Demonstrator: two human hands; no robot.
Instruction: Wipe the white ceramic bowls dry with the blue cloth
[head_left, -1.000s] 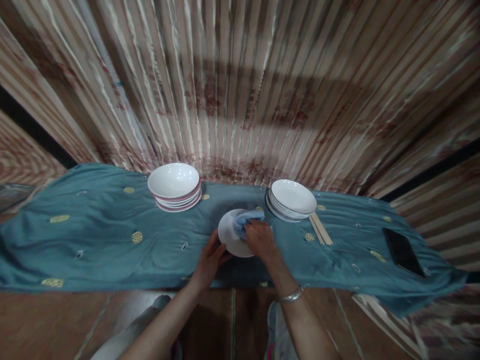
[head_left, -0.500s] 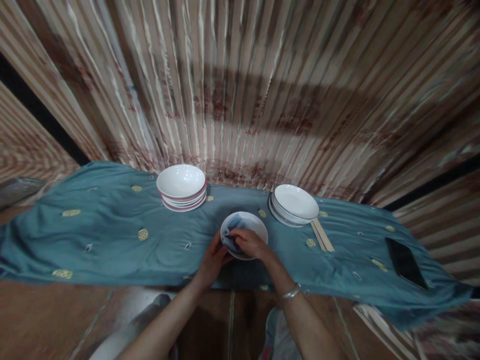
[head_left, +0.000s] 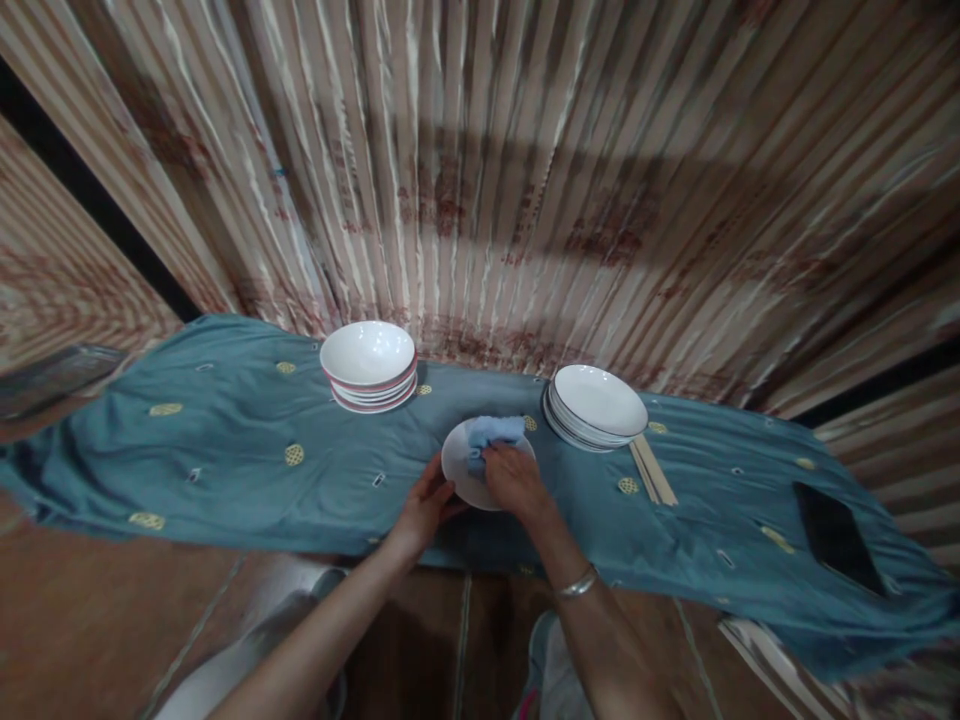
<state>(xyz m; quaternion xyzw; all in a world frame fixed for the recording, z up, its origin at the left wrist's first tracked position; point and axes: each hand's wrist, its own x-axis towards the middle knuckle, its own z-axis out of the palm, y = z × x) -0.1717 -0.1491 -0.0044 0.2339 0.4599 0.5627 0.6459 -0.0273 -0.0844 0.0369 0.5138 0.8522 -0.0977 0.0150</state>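
A white bowl (head_left: 466, 482) is in the middle, near the front edge of the cloth-covered table. My left hand (head_left: 427, 500) grips its left rim, thumb near the edge and the other fingers partly hidden beneath. A light blue cloth (head_left: 495, 432) is bunched in my right hand (head_left: 515, 478), which presses it at the bowl's far right side. Part of the cloth reaches over the far rim. A silver bangle circles my right wrist. To the left stands a stack of white bowls with red rims (head_left: 369, 365). On the right is a stack of white dishes with dark rims (head_left: 596, 405).
Wooden chopsticks (head_left: 654, 472) lie beside the right stack. A black phone (head_left: 838, 537) rests toward the table's right end. The teal patterned tablecloth (head_left: 247, 480) hangs over the front edge. Behind the table rises a striped curtain (head_left: 480, 180).
My right hand has moved from the inside left of the bowl to its far right side, bringing the blue cloth up over the rim. My left hand still holds the bowl.
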